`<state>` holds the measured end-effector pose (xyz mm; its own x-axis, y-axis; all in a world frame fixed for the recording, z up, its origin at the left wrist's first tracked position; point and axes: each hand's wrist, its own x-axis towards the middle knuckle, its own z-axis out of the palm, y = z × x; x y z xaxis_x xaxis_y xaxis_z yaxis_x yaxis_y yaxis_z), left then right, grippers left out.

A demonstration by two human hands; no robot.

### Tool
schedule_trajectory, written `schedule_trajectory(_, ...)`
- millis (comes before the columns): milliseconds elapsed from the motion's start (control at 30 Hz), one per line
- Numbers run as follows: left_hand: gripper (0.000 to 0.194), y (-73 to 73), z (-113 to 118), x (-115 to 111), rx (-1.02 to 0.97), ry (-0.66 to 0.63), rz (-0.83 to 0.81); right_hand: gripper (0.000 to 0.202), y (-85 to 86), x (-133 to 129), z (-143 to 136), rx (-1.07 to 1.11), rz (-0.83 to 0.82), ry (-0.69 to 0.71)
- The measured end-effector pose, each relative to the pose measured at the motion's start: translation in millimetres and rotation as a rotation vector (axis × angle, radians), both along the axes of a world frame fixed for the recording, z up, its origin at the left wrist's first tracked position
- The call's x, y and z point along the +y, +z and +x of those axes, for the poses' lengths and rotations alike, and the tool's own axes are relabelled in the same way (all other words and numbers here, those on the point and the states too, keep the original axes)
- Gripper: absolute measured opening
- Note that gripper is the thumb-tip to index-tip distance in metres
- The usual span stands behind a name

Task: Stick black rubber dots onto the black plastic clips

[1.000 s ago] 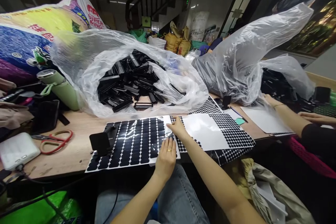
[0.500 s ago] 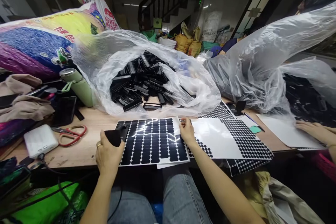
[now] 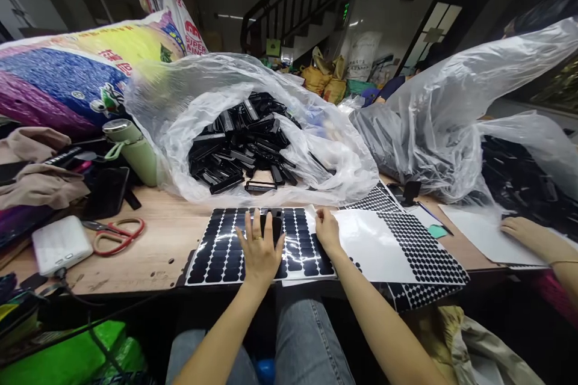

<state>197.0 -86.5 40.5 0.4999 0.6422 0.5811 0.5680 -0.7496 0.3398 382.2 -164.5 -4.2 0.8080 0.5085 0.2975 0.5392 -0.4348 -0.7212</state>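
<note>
"Which hand is busier from where you stand?"

"The left hand [image 3: 262, 255], I'd say; its fingers are fanned wide, pointing away from the body, over a small black piece [image 3: 277, 227] that shows between and beside them; I can't tell whether the palm presses on it."

"And that sheet underneath?"

"The sheet of black rounded shapes [image 3: 221, 249] lies flat at the near edge of the wooden table [image 3: 158, 222], right in front of the person's knees; the black piece sits on it, right of its middle."

"The right hand [image 3: 328, 231]?"

"At the sheet's right border, fingers curled in; whether they pinch the edge I can't tell; beside it, to the right, lies a white sheet with rows of black dots [image 3: 431, 249]."

"Behind all that?"

"A clear plastic bag [image 3: 178, 153], gaping open; black plastic parts [image 3: 244, 147] are heaped inside it; to its left leans a green bottle [image 3: 138, 159], and nearer lie red-handled scissors [image 3: 118, 231] beside a white box [image 3: 61, 245]; far right, a co-worker's hand [image 3: 524, 231] rests on plain white paper [image 3: 474, 240]."
</note>
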Motion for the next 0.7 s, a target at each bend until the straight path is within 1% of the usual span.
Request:
schedule_trajectory(67, 0.042, 15.2, 1, 26, -0.057, 0.008, 0.028, 0.021, -2.2, 2, 6, -0.008, -0.001, 0.008)
schedule_trajectory(100, 0.039, 24.3, 4, 44, -0.068, 0.051, 0.006, 0.021, -3.0, 5, 9, -0.01, -0.001, 0.012)
schedule_trajectory(133, 0.037, 33.2, 8, 65, -0.047, 0.092, -0.032, 0.022, -3.5, 8, 11, -0.011, -0.001, 0.015)
schedule_trajectory(200, 0.033, 47.0, 18, 109, 0.109, 0.164, -0.152, 0.023, -3.6, 16, 14, -0.011, 0.0, 0.014)
schedule_trajectory(233, 0.031, 51.1, 23, 129, 0.186, 0.203, -0.211, 0.023, -2.9, 20, 14, -0.01, 0.0, 0.011)
schedule_trajectory(300, 0.024, 54.0, 30, 162, 0.253, 0.23, -0.273, 0.023, 0.3, 23, 14, -0.009, -0.003, 0.009)
schedule_trajectory(333, 0.021, 53.5, 33, 173, 0.265, 0.231, -0.287, 0.022, 3.0, 22, 15, -0.008, -0.006, 0.011)
schedule_trajectory(400, 0.018, 51.7, 34, 185, 0.266, 0.218, -0.295, 0.02, 10.4, 11, 20, -0.006, -0.014, 0.0)
schedule_trajectory(467, 0.019, 52.3, 29, 184, 0.254, 0.201, -0.28, 0.021, 19.2, -10, 28, 0.006, -0.033, -0.045)
schedule_trajectory(500, 0.02, 54.2, 25, 177, 0.21, 0.177, -0.258, 0.022, 23.5, -23, 32, 0.021, -0.052, -0.071)
schedule_trajectory(567, 0.02, 60.1, 14, 152, 0.05, 0.077, -0.239, 0.021, 30.3, -48, 38, 0.07, -0.117, -0.101)
schedule_trajectory(600, 0.02, 63.3, 7, 134, -0.053, -0.003, -0.273, 0.019, 32.4, -58, 39, 0.1, -0.158, -0.095)
schedule_trajectory(633, 0.02, 65.9, 0, 113, -0.125, -0.095, -0.366, 0.017, 33.5, -65, 38, 0.129, -0.197, -0.078)
schedule_trajectory(667, 0.021, 67.3, -8, 90, -0.132, -0.204, -0.546, 0.015, 33.5, -70, 36, 0.153, -0.232, -0.056)
schedule_trajectory(700, 0.022, 67.1, -15, 67, -0.126, -0.305, -0.776, 0.013, 32.5, -71, 33, 0.171, -0.263, -0.035)
